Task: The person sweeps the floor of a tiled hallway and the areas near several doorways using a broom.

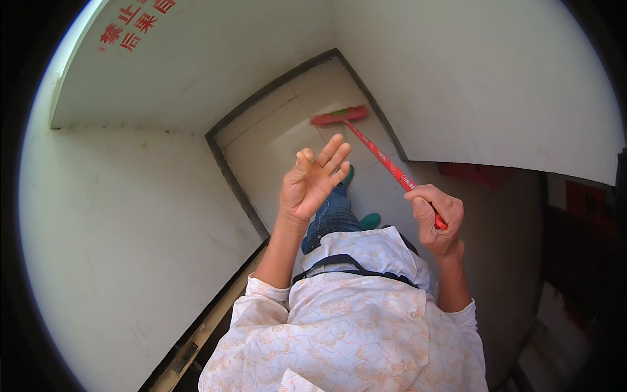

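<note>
My right hand (440, 218) is closed around the top end of the red handle of a push broom (381, 156). The handle slants away to the upper left, down to a broom head (339, 115) with red bristles and a green patch, which lies on the tiled floor near the corner. My left hand (316, 179) is raised in front of me, palm up and fingers apart, with nothing in it. It is to the left of the handle and does not touch it.
Pale walls (470, 88) with a dark skirting (237, 188) enclose the floor corner (294, 112). Red writing marks the upper left wall. My feet in green shoes (370, 221) stand on the tiles. A door edge with a latch (185, 356) is at lower left; red items show at right.
</note>
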Demonstrator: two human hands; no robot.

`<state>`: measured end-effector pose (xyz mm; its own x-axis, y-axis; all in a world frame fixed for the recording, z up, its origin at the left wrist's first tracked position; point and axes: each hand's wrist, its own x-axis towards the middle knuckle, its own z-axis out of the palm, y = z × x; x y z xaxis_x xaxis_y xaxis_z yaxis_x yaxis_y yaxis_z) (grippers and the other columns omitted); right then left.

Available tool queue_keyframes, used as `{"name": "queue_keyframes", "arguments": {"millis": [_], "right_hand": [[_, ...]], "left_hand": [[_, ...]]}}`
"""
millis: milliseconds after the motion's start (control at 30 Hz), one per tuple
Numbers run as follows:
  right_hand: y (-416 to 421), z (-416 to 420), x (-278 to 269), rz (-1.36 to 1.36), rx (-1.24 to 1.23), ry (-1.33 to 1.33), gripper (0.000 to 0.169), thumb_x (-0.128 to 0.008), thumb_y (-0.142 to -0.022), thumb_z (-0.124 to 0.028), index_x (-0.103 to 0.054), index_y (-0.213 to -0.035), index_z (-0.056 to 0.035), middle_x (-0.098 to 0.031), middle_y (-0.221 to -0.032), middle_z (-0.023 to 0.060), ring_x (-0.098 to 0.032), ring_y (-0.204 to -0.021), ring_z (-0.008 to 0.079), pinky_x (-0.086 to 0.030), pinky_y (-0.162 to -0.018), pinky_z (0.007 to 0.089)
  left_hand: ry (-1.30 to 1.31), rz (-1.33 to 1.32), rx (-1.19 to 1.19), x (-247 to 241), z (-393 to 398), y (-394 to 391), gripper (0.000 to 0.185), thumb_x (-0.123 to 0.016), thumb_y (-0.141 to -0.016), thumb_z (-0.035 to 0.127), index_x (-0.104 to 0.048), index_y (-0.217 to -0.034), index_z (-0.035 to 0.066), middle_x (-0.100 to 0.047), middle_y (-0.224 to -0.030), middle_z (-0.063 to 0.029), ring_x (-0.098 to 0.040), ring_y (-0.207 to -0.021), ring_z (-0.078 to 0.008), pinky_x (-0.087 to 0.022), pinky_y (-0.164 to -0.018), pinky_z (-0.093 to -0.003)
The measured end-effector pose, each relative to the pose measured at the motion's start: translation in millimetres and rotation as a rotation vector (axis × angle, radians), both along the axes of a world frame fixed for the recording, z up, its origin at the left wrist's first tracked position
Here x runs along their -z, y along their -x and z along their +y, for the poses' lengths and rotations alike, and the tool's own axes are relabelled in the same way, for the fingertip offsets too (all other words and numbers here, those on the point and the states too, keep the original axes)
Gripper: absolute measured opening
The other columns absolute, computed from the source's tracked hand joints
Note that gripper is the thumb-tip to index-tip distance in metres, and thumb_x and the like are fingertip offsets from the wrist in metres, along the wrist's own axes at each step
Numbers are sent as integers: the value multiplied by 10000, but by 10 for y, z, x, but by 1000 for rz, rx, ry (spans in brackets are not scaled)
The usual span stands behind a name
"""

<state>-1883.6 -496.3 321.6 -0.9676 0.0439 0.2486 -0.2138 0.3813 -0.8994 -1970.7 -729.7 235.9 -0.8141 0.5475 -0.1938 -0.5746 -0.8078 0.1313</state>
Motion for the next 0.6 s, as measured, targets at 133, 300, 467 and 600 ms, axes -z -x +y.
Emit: {"name": "queue_keyframes", "arguments": {"millis": [133,300,467,600], "right_hand": [[-9,27,19,-6,51,-14,88,-566,-911,-36,-647,-905,-2,-537,-626,40,-456,-517,82,-360,-477,234],[-22,8,42,-13,102,18,96,-565,-917,-52,-651,-910,-10,-550,-634,38,-474,-524,75,-366,-483,224],[-19,11,30,-21,90,32,101,-558,-916,-50,-653,-912,-18,-558,-640,31,-483,-526,72,-369,-484,225],[12,13,8,-20,89,21,104,-554,-916,-51,-653,-911,-21,-563,-643,27,-478,-523,69,-369,-483,225]], "left_hand": [[7,-15,87,66,23,-124,147,-715,-836,274,-673,-880,140,-418,-1446,-176,-374,-1349,-345,-373,-1060,-493],[10,94,166,141,71,-267,125,-676,-874,262,-679,-903,140,-409,-1447,-188,-397,-1334,-353,-393,-1051,-486],[434,295,245,125,137,-362,130,-687,-878,214,-669,-905,89,-471,-1397,-192,-504,-1243,-334,-447,-1000,-454],[689,424,292,207,207,-428,164,-718,-848,188,-677,-902,38,-517,-1354,-185,-553,-1189,-289,-464,-976,-397]]}}
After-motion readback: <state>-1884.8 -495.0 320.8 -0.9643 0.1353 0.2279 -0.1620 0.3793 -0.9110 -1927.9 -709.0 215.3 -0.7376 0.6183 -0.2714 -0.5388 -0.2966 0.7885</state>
